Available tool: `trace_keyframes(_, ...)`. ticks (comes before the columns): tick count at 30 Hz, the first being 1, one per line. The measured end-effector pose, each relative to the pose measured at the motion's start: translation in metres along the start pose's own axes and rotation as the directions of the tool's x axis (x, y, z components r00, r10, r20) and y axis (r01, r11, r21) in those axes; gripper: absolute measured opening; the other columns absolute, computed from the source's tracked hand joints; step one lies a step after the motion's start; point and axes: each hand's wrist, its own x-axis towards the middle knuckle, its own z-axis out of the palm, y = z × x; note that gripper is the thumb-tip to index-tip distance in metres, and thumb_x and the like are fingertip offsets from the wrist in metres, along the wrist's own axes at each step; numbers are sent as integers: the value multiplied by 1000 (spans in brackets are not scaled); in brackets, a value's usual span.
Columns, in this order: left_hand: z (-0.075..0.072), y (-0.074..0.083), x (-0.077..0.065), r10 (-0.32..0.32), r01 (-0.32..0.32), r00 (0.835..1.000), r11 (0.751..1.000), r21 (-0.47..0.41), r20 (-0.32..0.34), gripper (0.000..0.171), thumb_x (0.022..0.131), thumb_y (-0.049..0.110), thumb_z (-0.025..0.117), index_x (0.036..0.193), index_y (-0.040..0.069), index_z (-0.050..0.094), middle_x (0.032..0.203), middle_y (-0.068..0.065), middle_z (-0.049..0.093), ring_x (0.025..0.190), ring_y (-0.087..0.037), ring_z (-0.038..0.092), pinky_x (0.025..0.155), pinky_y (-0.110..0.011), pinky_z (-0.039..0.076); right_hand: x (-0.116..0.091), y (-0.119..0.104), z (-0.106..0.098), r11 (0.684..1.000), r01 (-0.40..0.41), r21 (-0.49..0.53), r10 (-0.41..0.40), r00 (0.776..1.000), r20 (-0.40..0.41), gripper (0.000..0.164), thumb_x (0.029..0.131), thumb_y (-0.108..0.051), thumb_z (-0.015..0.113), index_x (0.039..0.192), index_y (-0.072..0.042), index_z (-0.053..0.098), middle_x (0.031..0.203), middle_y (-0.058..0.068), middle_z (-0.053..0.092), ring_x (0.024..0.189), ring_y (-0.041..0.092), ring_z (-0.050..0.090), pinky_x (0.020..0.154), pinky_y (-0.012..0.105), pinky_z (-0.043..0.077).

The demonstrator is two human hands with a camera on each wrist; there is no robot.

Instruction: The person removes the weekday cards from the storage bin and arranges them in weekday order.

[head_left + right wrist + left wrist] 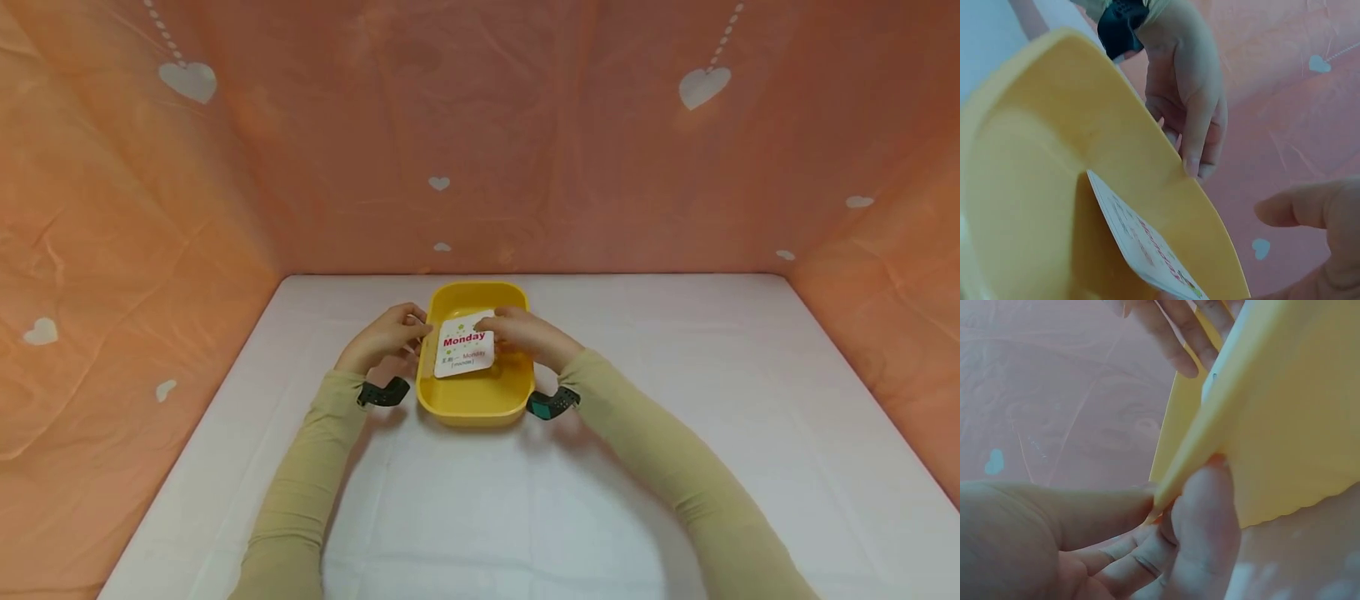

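A yellow plastic tray with rounded corners stands on the white table in the head view. My left hand pinches its left rim; the left wrist view shows the thumb on one side of the wall and fingers on the other. Inside the tray, a white card printed "Monday" sits tilted, possibly the top of a thin stack. My right hand is at the card's upper right, fingers touching its edge. In the right wrist view its thumb stands apart from the card.
White cloth covers the table around the tray. Orange-pink curtains with white hearts enclose the back and both sides. Dark bands are on both wrists, close beside the tray.
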Motion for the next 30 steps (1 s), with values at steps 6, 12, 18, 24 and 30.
trace_keyframes(6,-2,-1,0,2,-2,1000,1000,1,5,23,100,15,51,113,-3,44,94,-20,57,69,-20,61,66,-36,54,8,-4,-5,989,37,-140,-39,999,-9,75,92,-34,61,145,5,26,130,19,45,110,31,51,102,41,38)
trace_keyframes(12,-3,-2,-3,-10,10,1000,1000,-1,3,24,100,16,52,113,-2,44,95,-20,57,75,-25,63,65,-35,54,19,-8,-7,979,92,-180,-95,995,-8,49,92,-21,64,129,8,50,110,17,61,87,27,61,90,41,48)
trace_keyframes(18,-3,-1,-5,-9,9,1000,1000,-11,2,23,100,15,51,112,-2,44,95,-22,57,74,-25,62,64,-33,54,23,-12,-7,978,105,-181,-112,993,-24,50,90,-12,66,131,10,47,95,18,64,82,32,62,86,42,50)
trace_keyframes(24,-2,0,-5,-5,5,1000,1000,16,-7,21,100,15,50,111,-2,44,100,-27,57,75,-25,63,66,-38,54,28,-13,-7,970,93,-223,-109,992,-62,61,87,-8,67,138,10,39,81,13,60,83,32,64,82,38,52)
trace_keyframes(30,-2,-1,-4,-11,11,1000,1000,12,-4,23,101,15,50,114,-2,43,103,-27,56,78,-27,63,65,-36,54,32,-12,-9,968,99,-231,-116,991,-64,62,84,-3,69,138,9,40,89,16,62,76,28,65,78,37,54)
